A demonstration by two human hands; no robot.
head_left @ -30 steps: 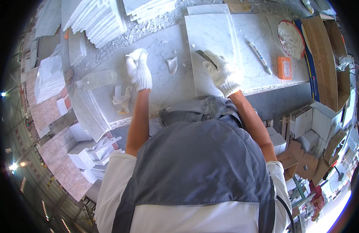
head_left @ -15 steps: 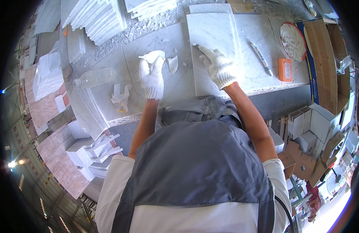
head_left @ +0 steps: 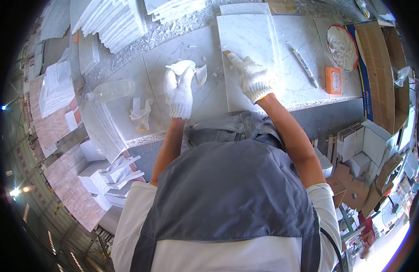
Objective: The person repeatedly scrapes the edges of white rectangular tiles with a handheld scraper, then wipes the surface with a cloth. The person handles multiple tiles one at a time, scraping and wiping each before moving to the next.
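Here, hands point(head_left: 180, 90) beside marble slab point(head_left: 248, 50) edge.

Bare bench between bottle point(head_left: 110, 90) and marble tile point(head_left: 248, 54); chips point(head_left: 201, 75) scattered there.

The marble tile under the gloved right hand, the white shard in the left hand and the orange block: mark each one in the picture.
marble tile point(head_left: 248, 36), head view, bare upper face.
white shard point(head_left: 182, 66), head view, curved top above the left hand point(head_left: 179, 90).
orange block point(head_left: 333, 80), head view, centre of its top.
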